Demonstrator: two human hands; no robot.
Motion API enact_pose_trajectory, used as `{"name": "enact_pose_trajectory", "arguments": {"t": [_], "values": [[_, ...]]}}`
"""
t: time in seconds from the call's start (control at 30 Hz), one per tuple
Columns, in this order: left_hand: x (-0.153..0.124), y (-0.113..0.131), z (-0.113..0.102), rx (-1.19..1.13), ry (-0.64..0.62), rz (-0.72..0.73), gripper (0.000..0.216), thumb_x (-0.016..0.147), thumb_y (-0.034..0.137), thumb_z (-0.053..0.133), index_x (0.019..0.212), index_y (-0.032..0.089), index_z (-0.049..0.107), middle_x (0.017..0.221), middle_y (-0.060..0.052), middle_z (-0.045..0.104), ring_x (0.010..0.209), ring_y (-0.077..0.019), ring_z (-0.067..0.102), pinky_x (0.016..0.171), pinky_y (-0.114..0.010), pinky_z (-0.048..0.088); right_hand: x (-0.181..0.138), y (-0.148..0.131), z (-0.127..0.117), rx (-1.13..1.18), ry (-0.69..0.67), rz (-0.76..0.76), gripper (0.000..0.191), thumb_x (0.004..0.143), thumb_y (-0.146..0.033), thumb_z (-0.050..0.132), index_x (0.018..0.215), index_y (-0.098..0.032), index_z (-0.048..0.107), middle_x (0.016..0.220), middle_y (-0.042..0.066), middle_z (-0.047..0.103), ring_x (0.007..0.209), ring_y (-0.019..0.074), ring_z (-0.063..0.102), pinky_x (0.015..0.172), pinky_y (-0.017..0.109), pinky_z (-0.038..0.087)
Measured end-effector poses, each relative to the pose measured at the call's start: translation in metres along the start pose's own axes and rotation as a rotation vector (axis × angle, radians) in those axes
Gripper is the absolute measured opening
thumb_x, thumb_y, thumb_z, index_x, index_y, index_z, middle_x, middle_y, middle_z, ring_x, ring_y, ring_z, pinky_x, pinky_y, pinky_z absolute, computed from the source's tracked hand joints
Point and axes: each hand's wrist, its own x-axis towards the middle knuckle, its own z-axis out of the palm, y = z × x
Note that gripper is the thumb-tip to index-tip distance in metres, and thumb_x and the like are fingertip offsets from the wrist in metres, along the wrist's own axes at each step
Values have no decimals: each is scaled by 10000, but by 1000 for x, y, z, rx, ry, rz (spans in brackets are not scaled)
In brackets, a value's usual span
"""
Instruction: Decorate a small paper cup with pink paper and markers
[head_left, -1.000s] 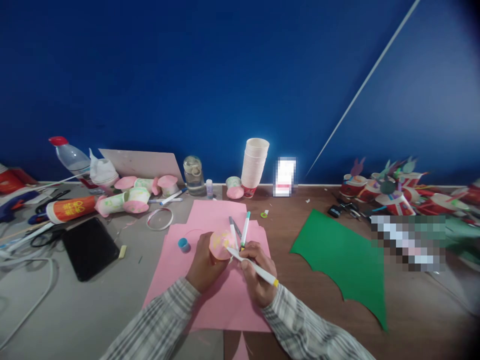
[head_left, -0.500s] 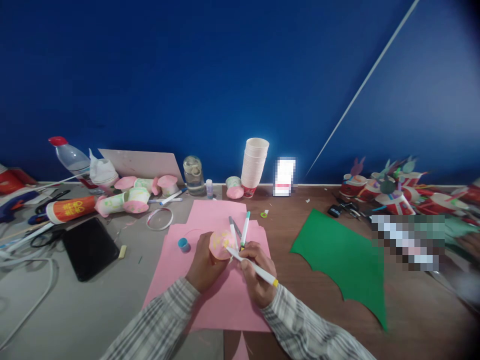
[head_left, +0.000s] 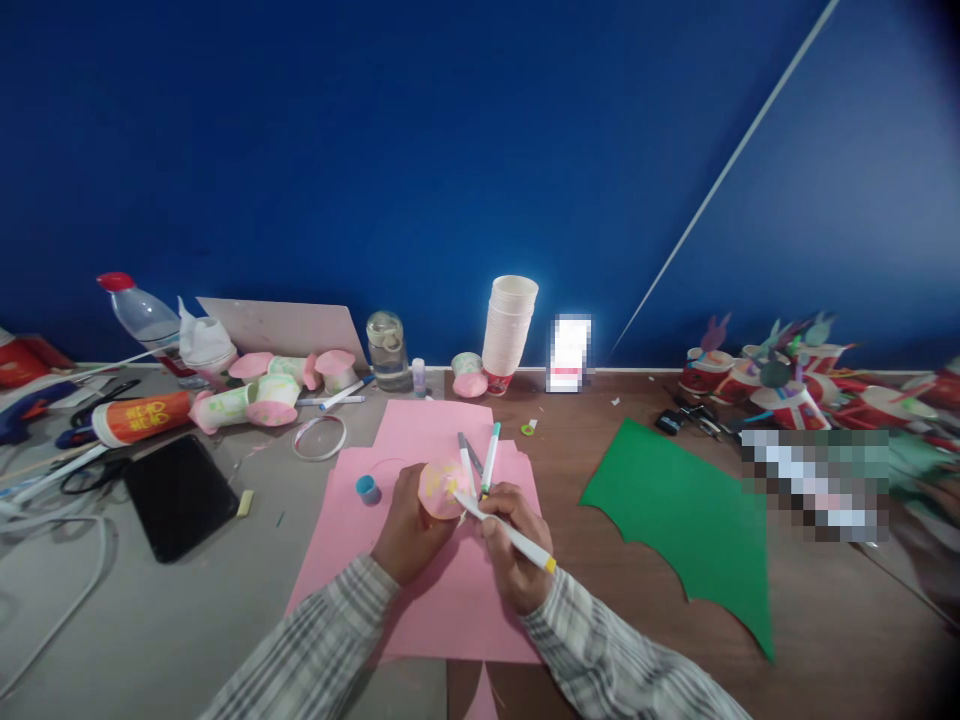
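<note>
Between the fingers of my left hand (head_left: pixel 409 530) is a round pink paper disc (head_left: pixel 441 488) with yellow marks on it; whatever lies beneath the disc is hidden by the hand. My right hand (head_left: pixel 516 545) grips a white marker (head_left: pixel 517 538) with a yellow end, its tip touching or very near the disc. Both hands are over pink paper sheets (head_left: pixel 435 625). Just beyond the right fingers lie more markers, one a green-tipped marker (head_left: pixel 491 457). A small blue cap (head_left: pixel 367 489) rests on the paper left of the left hand.
Right of the pink paper lies a green paper piece (head_left: pixel 686 510) with a scalloped edge. A stack of white paper cups (head_left: pixel 510 325), a glass jar (head_left: pixel 387 352) and a pink-and-green cup craft (head_left: pixel 469 375) stand along the wall. A black tablet (head_left: pixel 180 498) is at left.
Both hands keep nearly the same place, the marker tip still at the disc. At the far right edge, a blurred shape has shifted.
</note>
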Motion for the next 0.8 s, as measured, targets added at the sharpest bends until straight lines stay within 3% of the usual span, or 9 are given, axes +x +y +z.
{"name": "enact_pose_trajectory", "arguments": {"t": [0.8], "values": [[0, -1, 0, 14, 11, 16, 449, 565, 261, 696, 980, 254, 523, 946, -19, 560, 906, -238, 549, 791, -420, 494, 1, -2, -2, 3, 1, 2, 105, 759, -222, 503, 763, -214, 608, 665, -3, 584, 673, 189, 574, 621, 329, 484]]}}
